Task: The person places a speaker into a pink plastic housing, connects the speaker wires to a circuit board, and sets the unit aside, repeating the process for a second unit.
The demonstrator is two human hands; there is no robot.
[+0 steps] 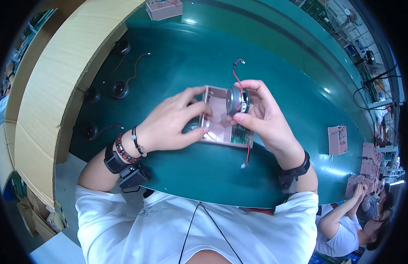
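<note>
A shallow pink plastic box point(218, 132) with its open side up sits on the green table in front of me. My left hand point(175, 121) is at the box's left wall, fingers bent over the edge and slightly blurred, gripping it. Above the box's right part, my right hand point(267, 112) pinches a round black-and-grey speaker point(233, 101) between thumb and fingers, tilted on its side. From the speaker a red-and-black wire point(235, 72) rises to a small white connector. Another red wire point(248, 155) hangs out at the box's near right corner. Green parts show inside the box.
Several loose speakers point(120, 89) with wires lie at the left, beside a large cardboard box point(65, 75). Other pink boxes stand at the far edge point(165, 10) and at the right point(338, 140). A co-worker's hands point(358, 192) handle pink boxes at the lower right.
</note>
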